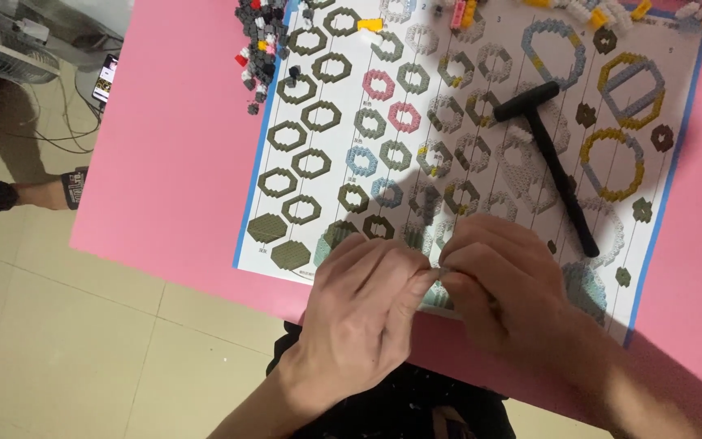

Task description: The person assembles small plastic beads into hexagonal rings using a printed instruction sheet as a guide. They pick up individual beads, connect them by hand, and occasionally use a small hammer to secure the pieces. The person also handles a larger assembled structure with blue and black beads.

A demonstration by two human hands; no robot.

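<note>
Both hands meet at the near edge of the pink table [172, 162], closest to the head camera. Fingers of the left hand [367, 297] are curled together, the thumb and forefinger pinched against a small pale brick piece [440, 275] that sits between the two hands. On the other side, the right hand [501, 280] has its fingers bent inward and pressed close on the same piece, so the fingertips of both hands touch there; most of the piece is hidden, and its shape cannot be told.

Under the hands lies a white instruction sheet with a blue border [274, 122], spread across the table and ruled into columns. Many small brick rings [318, 116], mostly olive and grey with a few pink and pale blue ones, rest on the sheet in rows. Larger rings in grey, yellow and blue [611, 167] lie toward the right side. A black T-shaped hammer tool [550, 158] rests diagonally on the sheet, just beyond the right hand and apart from it. A heap of loose dark bricks [260, 36] sits at the sheet's far left corner.

Off the table at the left, another person's arm with a dark wrist strap [73, 189] shows above the tiled floor [58, 341], well apart from the hands.
</note>
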